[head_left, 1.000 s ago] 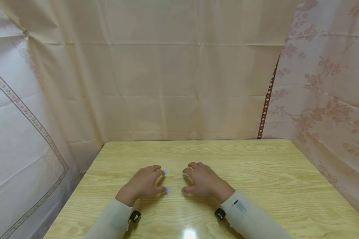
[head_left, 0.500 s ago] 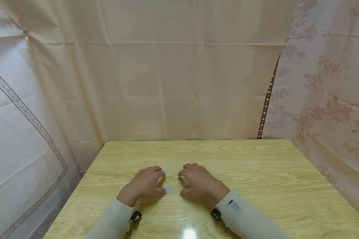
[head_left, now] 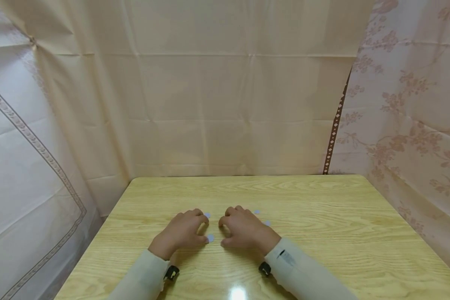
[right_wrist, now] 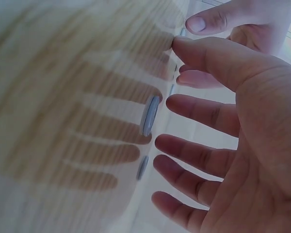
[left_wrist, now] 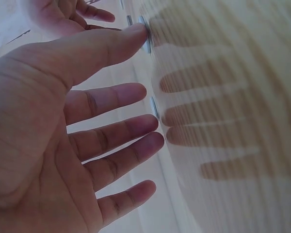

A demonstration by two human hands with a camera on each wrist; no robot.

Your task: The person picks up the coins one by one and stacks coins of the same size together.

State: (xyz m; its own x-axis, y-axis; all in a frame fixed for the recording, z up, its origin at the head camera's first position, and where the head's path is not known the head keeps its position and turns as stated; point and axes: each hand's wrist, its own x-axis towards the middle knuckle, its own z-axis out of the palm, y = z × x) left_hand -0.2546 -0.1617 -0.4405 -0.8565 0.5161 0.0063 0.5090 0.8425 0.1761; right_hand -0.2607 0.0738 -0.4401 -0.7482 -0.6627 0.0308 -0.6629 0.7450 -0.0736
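My left hand [head_left: 183,231] is poised low over the table with fingers loosely bent. Its thumb tip is right at a small pale round disc [head_left: 211,238]; in the left wrist view that thumb overlaps the disc [left_wrist: 145,36]. Farther back, near the left fingertips, lies another disc [head_left: 207,215]. My right hand [head_left: 245,230] hovers beside it, thumb and fingers spread apart with nothing between them. Behind its knuckles lie a far disc [head_left: 256,211] and a nearer disc [head_left: 267,223]. In the right wrist view a thick disc [right_wrist: 149,116] stands out close to the fingertips.
The wood-grain table [head_left: 322,241] has a glossy surface that reflects the hands and a light. A beige cloth [head_left: 225,104] hangs behind its far edge, with a white cloth [head_left: 22,187] at left and a flowered cloth [head_left: 408,125] at right.
My right hand has shifted left, toward my left hand, and two discs now show to its right. My left hand has barely moved.
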